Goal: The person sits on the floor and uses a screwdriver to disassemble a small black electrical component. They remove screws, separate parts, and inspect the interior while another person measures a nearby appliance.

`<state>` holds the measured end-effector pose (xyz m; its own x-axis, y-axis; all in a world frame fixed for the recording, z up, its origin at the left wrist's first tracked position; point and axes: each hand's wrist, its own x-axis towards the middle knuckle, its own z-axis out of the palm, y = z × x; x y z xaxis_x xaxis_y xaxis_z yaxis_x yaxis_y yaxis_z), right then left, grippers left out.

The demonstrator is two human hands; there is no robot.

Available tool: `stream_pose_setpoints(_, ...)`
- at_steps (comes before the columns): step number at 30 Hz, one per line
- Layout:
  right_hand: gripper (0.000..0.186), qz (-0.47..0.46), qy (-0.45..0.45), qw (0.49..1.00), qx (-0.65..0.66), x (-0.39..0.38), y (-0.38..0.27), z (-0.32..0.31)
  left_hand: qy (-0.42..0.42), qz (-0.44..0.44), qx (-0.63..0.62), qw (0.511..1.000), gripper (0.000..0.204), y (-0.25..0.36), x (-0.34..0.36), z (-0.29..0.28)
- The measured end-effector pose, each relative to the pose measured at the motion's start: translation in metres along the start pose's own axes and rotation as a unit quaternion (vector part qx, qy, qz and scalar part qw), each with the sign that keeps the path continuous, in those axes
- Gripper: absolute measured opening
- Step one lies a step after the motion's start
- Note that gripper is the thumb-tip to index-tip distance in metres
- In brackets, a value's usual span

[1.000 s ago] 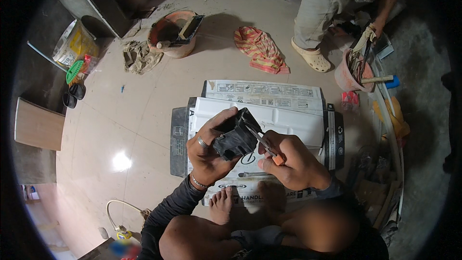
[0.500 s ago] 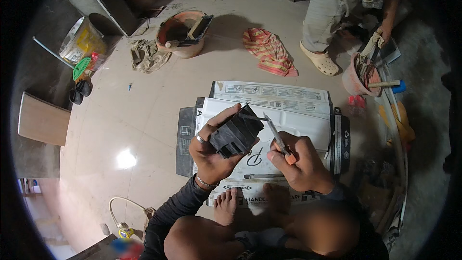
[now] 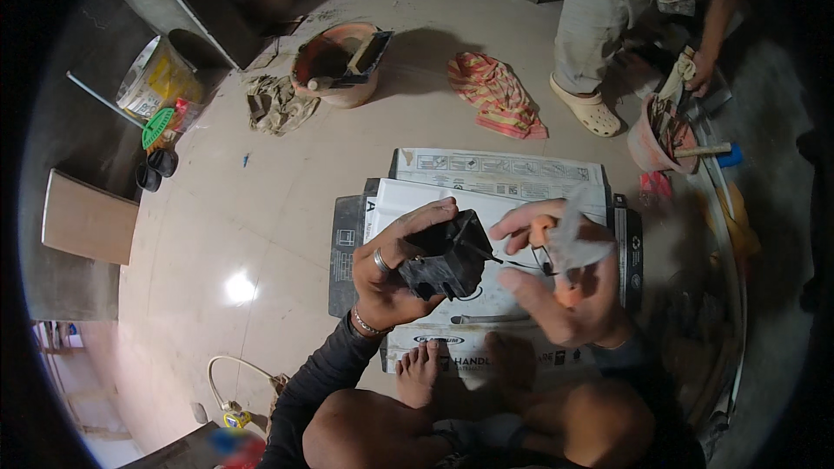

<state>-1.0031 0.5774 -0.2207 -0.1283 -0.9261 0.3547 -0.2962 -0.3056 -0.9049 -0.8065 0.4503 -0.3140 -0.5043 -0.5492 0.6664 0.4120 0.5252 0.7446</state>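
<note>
My left hand [image 3: 382, 271] grips a black box-shaped plastic part [image 3: 447, 259] from its left side, with the thumb and fingers wrapped round it. A thin black lead [image 3: 512, 262] sticks out from the part's right side toward my other hand. My right hand [image 3: 578, 295] is just to the right, its thumb and forefinger spread toward the lead. Held in that hand is a slim tool with orange on it [image 3: 540, 231]; its pale part is smeared by motion. Whether the fingertips touch the lead, I cannot tell.
Flattened cardboard and white packaging [image 3: 504, 174] lie under my hands, by my bare feet. Beyond are an orange tub [image 3: 347, 97] with a trowel, rags [image 3: 495, 95] and a bucket [image 3: 139, 82]. At the far right, another person [image 3: 599, 26] reaches into a pink bucket [image 3: 647, 148].
The tool has swung away from the black part, and my right hand has moved right with its thumb and forefinger opening. My left hand has turned the black part slightly.
</note>
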Motion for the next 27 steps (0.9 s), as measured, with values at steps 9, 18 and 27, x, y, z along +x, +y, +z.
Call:
stream_pose_setpoints(9,0.022,0.091,-0.016,0.996,-0.01,0.001,-0.004,0.015,-0.059,0.035,0.083,0.994,0.041,0.005,-0.005,-0.003)
stream_pose_setpoints(18,0.021,0.121,-0.005,0.993,0.016,-0.01,0.0,0.008,0.11,-0.096,0.042,0.988,0.055,-0.003,-0.006,-0.004)
stream_pose_setpoints(27,0.029,0.071,-0.062,0.995,-0.017,-0.004,-0.007,-0.003,0.053,-0.043,-0.084,0.994,0.06,-0.011,-0.01,-0.013)
